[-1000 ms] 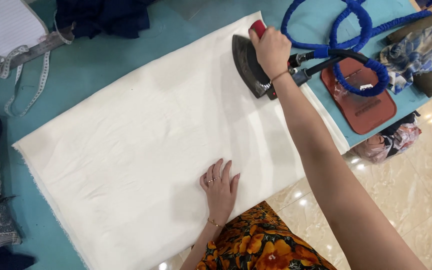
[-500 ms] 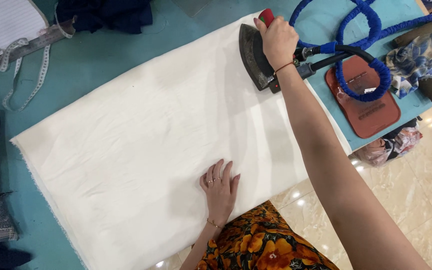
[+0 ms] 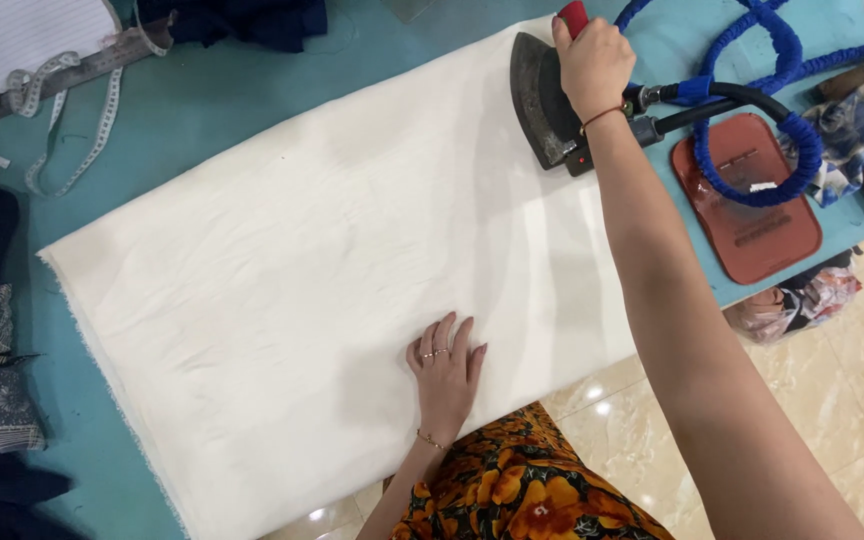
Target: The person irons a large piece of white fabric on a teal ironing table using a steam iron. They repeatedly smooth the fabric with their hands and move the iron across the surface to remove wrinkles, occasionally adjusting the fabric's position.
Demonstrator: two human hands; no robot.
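The right hand [image 3: 592, 62] is wrapped tight around the red handle of a heavy grey steam iron [image 3: 542, 100], which sits on the far end of the cream fabric [image 3: 322, 290], close to that edge. The left hand [image 3: 447, 375] lies flat and open on the cloth near the front edge, fingers spread, pinning it down. The fabric covers most of the teal surface [image 3: 252, 90], lying at a slant across it.

From where I stand, the main worry is heat: if the iron rests too long on one spot, that pale cloth could scorch or yellow. The blue-wrapped hose [image 3: 767, 150] loops in coils right beside the iron, over the brown-red iron rest mat [image 3: 752, 215]; a sweep back along the cloth might drag or snag on those loops and jerk the iron off line. The flat hand is well apart from the iron now, but it lies on the same stretch of cloth, so a long pass toward the front edge would bring hot metal near the fingers. The cloth's near edge overhangs the surface, so a tug could pull it sliding toward the floor.

As for containers, I see none at all: only a white measuring tape [image 3: 62, 110] lying loose at the far left corner, dark clothes [image 3: 242, 20] heaped beyond it, and patterned fabric bundles [image 3: 862, 120] at the right, all directly on the surface.
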